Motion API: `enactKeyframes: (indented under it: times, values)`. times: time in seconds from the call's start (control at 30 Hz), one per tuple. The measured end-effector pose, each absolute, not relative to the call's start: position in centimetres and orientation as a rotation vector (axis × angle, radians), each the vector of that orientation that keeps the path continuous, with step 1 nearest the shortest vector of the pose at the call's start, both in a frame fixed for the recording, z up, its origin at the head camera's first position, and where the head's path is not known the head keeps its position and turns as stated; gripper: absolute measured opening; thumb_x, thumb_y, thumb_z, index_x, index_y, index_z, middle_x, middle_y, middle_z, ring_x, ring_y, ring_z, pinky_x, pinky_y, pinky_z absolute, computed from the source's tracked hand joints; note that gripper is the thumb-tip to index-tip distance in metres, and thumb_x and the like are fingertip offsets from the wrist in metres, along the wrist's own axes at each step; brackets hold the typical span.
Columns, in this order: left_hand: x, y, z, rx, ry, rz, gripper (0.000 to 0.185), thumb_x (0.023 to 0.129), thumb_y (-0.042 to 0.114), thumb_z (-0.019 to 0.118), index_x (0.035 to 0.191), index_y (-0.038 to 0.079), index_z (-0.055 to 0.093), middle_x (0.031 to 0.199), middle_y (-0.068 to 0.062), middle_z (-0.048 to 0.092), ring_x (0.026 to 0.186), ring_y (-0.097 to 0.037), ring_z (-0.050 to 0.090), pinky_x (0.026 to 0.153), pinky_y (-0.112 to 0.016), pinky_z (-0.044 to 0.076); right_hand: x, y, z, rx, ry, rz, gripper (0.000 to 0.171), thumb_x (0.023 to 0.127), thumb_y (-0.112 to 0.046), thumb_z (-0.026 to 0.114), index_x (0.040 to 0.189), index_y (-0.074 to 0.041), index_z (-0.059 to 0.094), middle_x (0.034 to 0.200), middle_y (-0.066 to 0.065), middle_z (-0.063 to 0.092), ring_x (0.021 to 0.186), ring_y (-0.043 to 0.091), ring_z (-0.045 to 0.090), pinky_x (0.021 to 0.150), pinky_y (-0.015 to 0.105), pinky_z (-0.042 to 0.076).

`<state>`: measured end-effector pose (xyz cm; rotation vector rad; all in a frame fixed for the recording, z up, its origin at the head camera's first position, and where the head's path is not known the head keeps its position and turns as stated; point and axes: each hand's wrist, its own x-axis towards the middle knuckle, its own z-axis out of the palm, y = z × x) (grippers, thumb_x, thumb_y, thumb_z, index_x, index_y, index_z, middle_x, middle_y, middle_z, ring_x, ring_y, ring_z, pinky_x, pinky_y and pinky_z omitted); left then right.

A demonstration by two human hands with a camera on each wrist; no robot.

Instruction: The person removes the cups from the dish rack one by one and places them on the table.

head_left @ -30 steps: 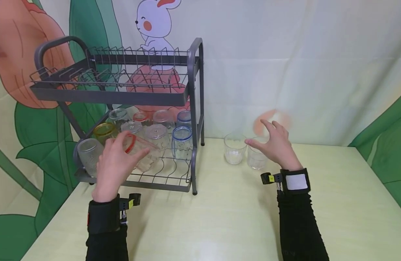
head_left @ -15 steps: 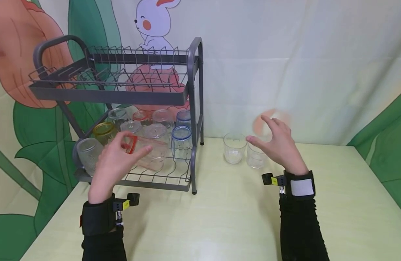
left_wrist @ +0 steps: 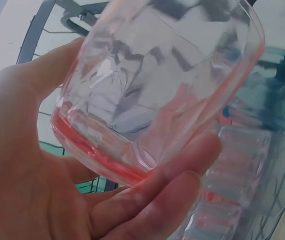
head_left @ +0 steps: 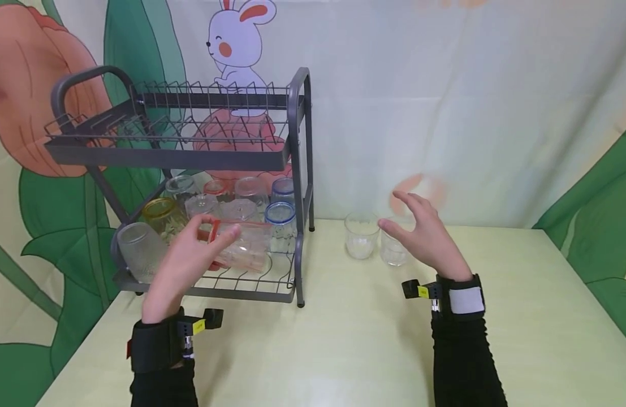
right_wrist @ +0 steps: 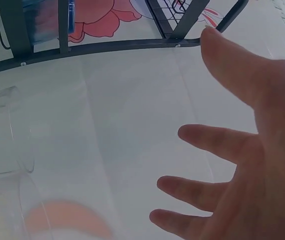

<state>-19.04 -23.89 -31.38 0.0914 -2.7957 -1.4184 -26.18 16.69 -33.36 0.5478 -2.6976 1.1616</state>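
The fingers of the left hand are curling round a pink-tinted glass, thumb on one side of the wall and the other fingers wrapping under the thick base. The glass is lying tipped on its side in that grip, in front of the lower shelf of the dish rack, which is standing at the back left corner of the worktop.

It is looking like a light, rigid thing, smooth and faceted, so likely to be slippery against bare skin and ready to chip if knocked on the rack's wires. The heavy bottom is probably the steadiest place to take hold, as the hand is doing, rather than the thin rim.

Behind it, more glasses are sitting upside down on the lower shelf, among them a blue-rimmed glass and a yellow glass.

The right hand is hovering with fingers spread and relaxed, holding nothing, just beside two clear glasses standing upright near the back edge of the worktop.
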Motion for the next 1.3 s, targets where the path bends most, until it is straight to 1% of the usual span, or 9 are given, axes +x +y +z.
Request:
enactKeyframes:
  times: [0.17,0.23,0.37,0.5,0.73,0.8,0.97,1.13,1.3]
  values:
    - [-19.5,-23.4,-31.8,0.023,-2.794,-1.459,0.089,0.085,0.071,0.056,0.143,0.008,0.032,0.117,-0.022,0.049,0.079,-0.027,0.07,0.081,-0.045,0.055,-25.6,16.1,-33.7,0.585,-2.665,1.214,0.075,0.091,-0.055,0.063,0.151,-0.021,0.036,0.155,0.007,0.029,0.142,0.028,0.025,0.11,0.056,0.028]
    - [-19.7,-23.0,-32.0,-0.008,-2.78,-1.466,0.083,0.088,0.069,0.054,0.138,0.006,0.035,0.11,-0.021,0.052,0.075,-0.025,0.07,0.08,-0.043,0.055,-25.3,15.8,-33.8,0.593,-2.647,1.232,0.074,0.09,-0.055,0.063,0.151,-0.023,0.037,0.154,0.005,0.029,0.141,0.026,0.027,0.11,0.055,0.029]
    - [-19.9,-22.2,-32.7,-0.05,-2.754,-1.528,0.073,0.091,0.065,0.052,0.128,0.003,0.04,0.096,-0.019,0.053,0.073,-0.027,0.07,0.073,-0.038,0.056,-24.4,15.2,-34.0,0.605,-2.634,1.262,0.071,0.09,-0.055,0.064,0.15,-0.025,0.038,0.154,0.002,0.03,0.14,0.025,0.03,0.109,0.054,0.031]
    - [-20.1,-21.5,-33.2,-0.058,-2.749,-1.581,0.074,0.091,0.066,0.051,0.129,0.003,0.04,0.089,-0.017,0.053,0.072,-0.028,0.069,0.07,-0.036,0.057,-23.7,14.6,-34.1,0.643,-2.627,1.281,0.069,0.091,-0.052,0.065,0.149,-0.026,0.039,0.153,0.001,0.03,0.139,0.025,0.031,0.109,0.053,0.031]
    - [-20.4,-20.6,-33.0,-0.103,-2.721,-1.684,0.075,0.092,0.066,0.051,0.134,0.005,0.042,0.099,-0.018,0.051,0.073,-0.029,0.07,0.074,-0.04,0.057,-23.2,13.1,-34.0,0.764,-2.547,1.379,0.065,0.091,-0.043,0.069,0.148,-0.028,0.041,0.151,-0.004,0.033,0.138,0.018,0.032,0.107,0.052,0.034]
    - [-20.4,-20.4,-32.9,-0.099,-2.735,-1.675,0.075,0.091,0.068,0.049,0.134,0.007,0.042,0.099,-0.018,0.052,0.073,-0.028,0.07,0.076,-0.04,0.056,-23.1,12.7,-34.0,0.787,-2.541,1.399,0.065,0.09,-0.042,0.07,0.148,-0.03,0.041,0.152,-0.006,0.033,0.138,0.016,0.032,0.107,0.051,0.034]
    - [-20.6,-20.0,-33.0,-0.11,-2.716,-1.701,0.073,0.091,0.068,0.049,0.13,0.007,0.045,0.102,-0.017,0.055,0.073,-0.027,0.07,0.072,-0.038,0.055,-22.8,11.8,-33.9,0.857,-2.531,1.436,0.068,0.088,-0.039,0.074,0.147,-0.034,0.04,0.151,-0.011,0.033,0.138,0.011,0.031,0.107,0.05,0.035]
    - [-20.8,-19.2,-33.1,-0.16,-2.661,-1.779,0.069,0.092,0.065,0.051,0.131,0.008,0.048,0.109,-0.017,0.056,0.073,-0.028,0.071,0.066,-0.037,0.055,-22.4,10.5,-33.9,0.936,-2.524,1.469,0.074,0.085,-0.037,0.077,0.148,-0.032,0.04,0.152,-0.008,0.032,0.14,0.012,0.028,0.107,0.051,0.036]
    - [-20.9,-18.3,-33.3,-0.172,-2.627,-1.83,0.067,0.091,0.065,0.053,0.126,0.007,0.049,0.11,-0.019,0.056,0.073,-0.029,0.07,0.068,-0.04,0.057,-22.3,9.0,-34.0,1.011,-2.503,1.471,0.079,0.081,-0.036,0.081,0.148,-0.029,0.041,0.151,-0.005,0.034,0.137,0.014,0.033,0.103,0.05,0.042]
